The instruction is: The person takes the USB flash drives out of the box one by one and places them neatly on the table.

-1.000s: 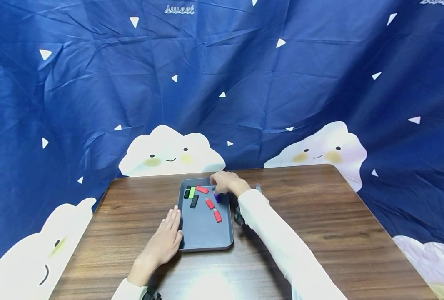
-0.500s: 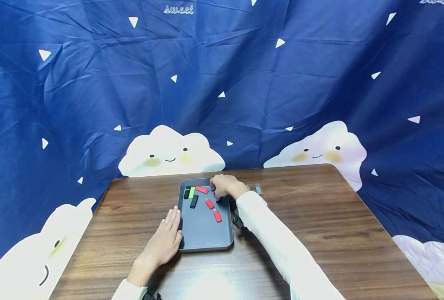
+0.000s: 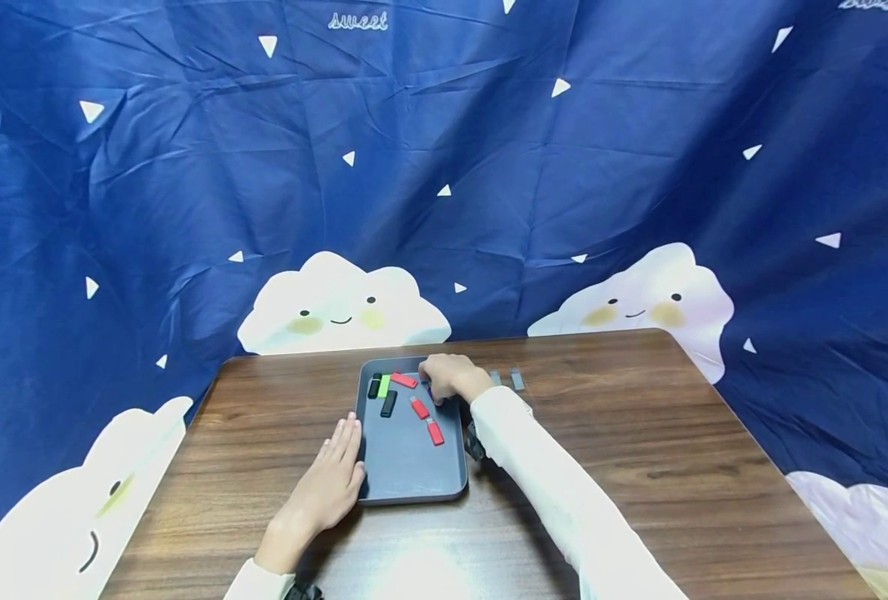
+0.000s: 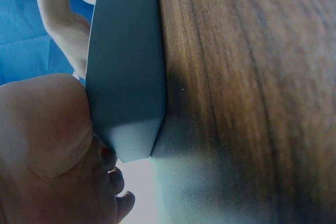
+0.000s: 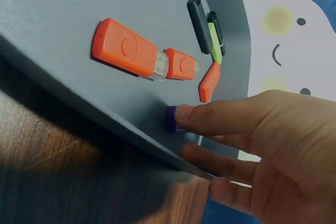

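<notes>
A shallow grey tray holds several USB flash drives. My right hand reaches into its far right corner and pinches a purple USB flash drive between thumb and fingers; most of that drive is hidden by the hand. Close by lie two red drives with bare metal plugs. Farther left are a third red drive, a green drive and two black drives. Fingers straight, my left hand rests along the tray's left edge.
Two grey drives lie on the wooden table, just beyond the tray's right side. A blue curtain with printed clouds hangs behind the table's far edge.
My right hand has shifted slightly left, and its fingers now cover more of the purple USB flash drive. Both grey drives have come into sight past the wrist. My left hand stays put.
</notes>
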Demonstrator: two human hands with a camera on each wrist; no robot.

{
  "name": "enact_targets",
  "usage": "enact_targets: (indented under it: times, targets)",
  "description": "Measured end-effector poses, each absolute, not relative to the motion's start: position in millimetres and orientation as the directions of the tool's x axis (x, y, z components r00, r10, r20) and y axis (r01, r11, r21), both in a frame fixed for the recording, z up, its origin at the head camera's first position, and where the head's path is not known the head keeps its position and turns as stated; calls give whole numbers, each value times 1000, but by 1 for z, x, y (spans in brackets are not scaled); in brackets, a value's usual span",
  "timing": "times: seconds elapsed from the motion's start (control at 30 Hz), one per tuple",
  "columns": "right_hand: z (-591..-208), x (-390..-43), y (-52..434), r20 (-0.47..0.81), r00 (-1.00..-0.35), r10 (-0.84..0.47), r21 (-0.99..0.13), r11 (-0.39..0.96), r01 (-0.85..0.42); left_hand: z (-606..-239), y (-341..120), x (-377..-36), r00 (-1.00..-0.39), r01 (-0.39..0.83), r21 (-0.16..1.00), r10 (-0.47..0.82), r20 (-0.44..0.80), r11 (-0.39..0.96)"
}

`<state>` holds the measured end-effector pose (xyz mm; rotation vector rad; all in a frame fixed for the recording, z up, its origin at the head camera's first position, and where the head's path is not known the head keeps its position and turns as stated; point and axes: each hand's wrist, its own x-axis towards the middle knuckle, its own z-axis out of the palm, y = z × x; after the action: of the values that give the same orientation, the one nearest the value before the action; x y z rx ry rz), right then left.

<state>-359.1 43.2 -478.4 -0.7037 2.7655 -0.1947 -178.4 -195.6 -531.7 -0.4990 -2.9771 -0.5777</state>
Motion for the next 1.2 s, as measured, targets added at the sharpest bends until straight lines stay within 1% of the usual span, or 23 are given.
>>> enact_targets:
  times: [0.17, 0.43, 0.63, 0.73, 0.93, 1.2]
  targets:
    - [-479, -357, 42, -240, -840, -486, -175, 873, -455, -537, -197, -179, -935, 353, 352, 314, 163, 867]
    - [-479, -356, 42, -228, -842, -488, -144, 872, -467, -531, -195, -179, -949, 314, 356, 295, 106, 880]
    - [-483, -358, 44, -232, -840, -490, -144, 872, -469, -535, -197, -180, -941, 339, 362, 309, 140, 868]
    - [-483, -358, 45, -223, -840, -494, -147, 869, -472, -533, -196, -180, -945, 327, 364, 304, 121, 872]
    - [-483, -358, 46, -228, -841, -490, -158, 871, -465, -529, -194, -179, -953, 303, 333, 296, 72, 893]
    - [-485, -358, 47, -213, -840, -499, -169, 866, -471, -528, -194, -179, -954, 297, 324, 291, 66, 898]
